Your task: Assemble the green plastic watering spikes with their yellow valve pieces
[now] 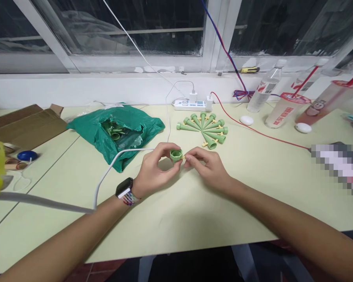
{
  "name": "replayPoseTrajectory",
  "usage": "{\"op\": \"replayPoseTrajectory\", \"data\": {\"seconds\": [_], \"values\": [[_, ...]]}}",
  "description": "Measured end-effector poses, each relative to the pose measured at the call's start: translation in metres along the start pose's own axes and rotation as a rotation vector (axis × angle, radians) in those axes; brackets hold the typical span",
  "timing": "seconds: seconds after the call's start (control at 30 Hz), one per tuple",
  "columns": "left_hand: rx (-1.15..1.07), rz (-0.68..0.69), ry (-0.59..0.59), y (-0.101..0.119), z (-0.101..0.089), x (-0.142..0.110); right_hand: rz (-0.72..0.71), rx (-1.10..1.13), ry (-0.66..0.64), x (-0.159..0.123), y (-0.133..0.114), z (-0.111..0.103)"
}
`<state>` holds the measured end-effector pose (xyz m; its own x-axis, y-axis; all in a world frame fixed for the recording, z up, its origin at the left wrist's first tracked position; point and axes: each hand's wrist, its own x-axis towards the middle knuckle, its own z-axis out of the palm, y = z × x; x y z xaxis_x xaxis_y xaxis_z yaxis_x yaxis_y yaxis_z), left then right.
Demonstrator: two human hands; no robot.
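Note:
My left hand (154,166) holds a small green plastic cone piece (175,154) with its round open end facing me, just above the pale table (179,211). My right hand (207,164) pinches a tiny yellowish part (184,157) at the side of that green piece. Behind my hands, several finished green cones with yellow side parts (206,129) lie fanned out in a half circle. To the left, an open green plastic bag (117,131) holds more green pieces. A smartwatch and a beaded band sit on my left wrist.
A white power strip (191,103) with chargers lies at the back by the window, with white and red cables across the table. Cardboard box (23,125) at left, a bottle (264,92) and drink cups (285,109) at right, two white oval objects (246,120).

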<state>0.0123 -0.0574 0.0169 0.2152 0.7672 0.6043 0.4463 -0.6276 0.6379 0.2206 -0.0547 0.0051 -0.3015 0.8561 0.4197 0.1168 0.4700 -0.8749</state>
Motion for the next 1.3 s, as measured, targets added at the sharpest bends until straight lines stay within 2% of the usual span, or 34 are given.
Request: {"op": "replayPoseTrajectory", "data": {"seconds": [0.17, 0.23, 0.4, 0.53, 0.67, 0.87, 1.07, 1.3], "values": [[0.050, 0.196, -0.096, 0.001, -0.002, -0.004, 0.055, -0.038, -0.088, -0.002, 0.000, -0.001], [0.043, 0.214, -0.094, 0.002, -0.001, -0.005, 0.073, 0.012, -0.107, -0.002, 0.002, -0.001], [0.000, 0.031, 0.030, 0.003, 0.003, -0.003, 0.083, 0.222, -0.050, -0.003, 0.001, 0.002], [-0.090, -0.042, 0.052, 0.000, 0.005, 0.000, 0.052, 0.220, 0.010, -0.001, 0.000, 0.003], [-0.132, -0.049, 0.031, -0.002, 0.006, 0.001, 0.103, 0.252, 0.040, 0.002, 0.001, 0.002], [-0.214, -0.081, 0.028, -0.006, 0.007, 0.002, 0.224, 0.273, -0.088, 0.004, 0.001, 0.000], [-0.236, -0.075, 0.024, -0.005, 0.008, 0.003, 0.181, 0.272, 0.016, 0.002, -0.001, -0.002], [-0.241, -0.064, 0.004, -0.006, 0.009, 0.003, 0.207, 0.206, -0.046, 0.002, 0.001, -0.002]]}}
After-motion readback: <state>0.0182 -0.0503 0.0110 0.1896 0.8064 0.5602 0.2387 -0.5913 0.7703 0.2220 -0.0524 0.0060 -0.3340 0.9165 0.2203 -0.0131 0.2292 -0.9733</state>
